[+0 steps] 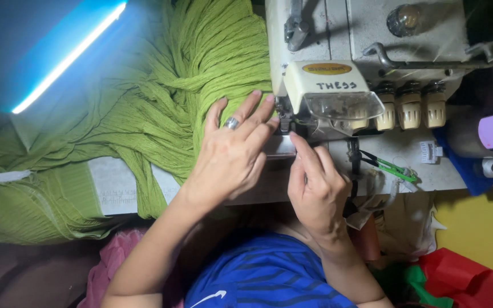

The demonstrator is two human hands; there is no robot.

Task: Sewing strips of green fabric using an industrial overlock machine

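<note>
A heap of green pleated fabric (161, 108) lies on the sewing table, running up to the presser foot of a cream overlock sewing machine (338, 85). My left hand (232, 151), with a ring on one finger, presses flat on the fabric just left of the needle area, fingers spread. My right hand (315, 185) rests at the table's front edge below the needle, its index finger pointing up to the fabric edge at the presser foot. Whether it pinches the fabric is hidden.
A bright tube lamp (67, 60) glows at upper left. Green-handled snips (389, 166) lie on the table right of the needle. Cream tension knobs (409, 108) line the machine front. Red and green cloth scraps (457, 276) lie at lower right, pink cloth (109, 262) at lower left.
</note>
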